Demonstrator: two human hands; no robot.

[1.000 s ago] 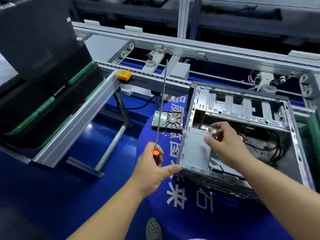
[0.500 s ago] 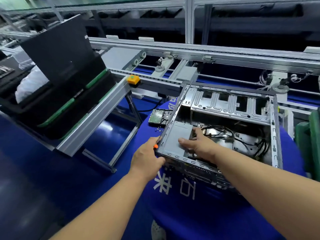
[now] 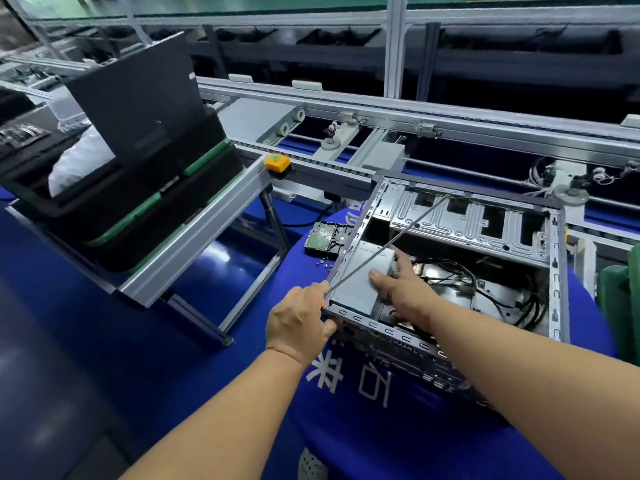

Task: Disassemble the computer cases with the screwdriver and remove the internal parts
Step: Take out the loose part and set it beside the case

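Note:
An open metal computer case (image 3: 557,271) lies on its side on a round table with a blue cloth (image 3: 363,427). My left hand (image 3: 298,323) is at the case's near left corner, shut on a long screwdriver (image 3: 388,242) with an orange handle; its thin shaft slants up and right across the case. My right hand (image 3: 405,289) reaches inside and grips the grey power supply box (image 3: 356,282) in the near left corner. Black cables (image 3: 446,271) lie loose inside the case.
A removed hard drive (image 3: 323,237) and a few small screws (image 3: 323,262) lie on the cloth left of the case. A conveyor frame (image 3: 346,112) runs behind, with an orange button (image 3: 277,162). Black bins (image 3: 145,188) stand at the left. Something green (image 3: 620,306) is at the right edge.
The screwdriver has tipped from upright to slanting across the case. My left hand moved onto the case corner. My right hand shifted onto the power supply box. The view widened.

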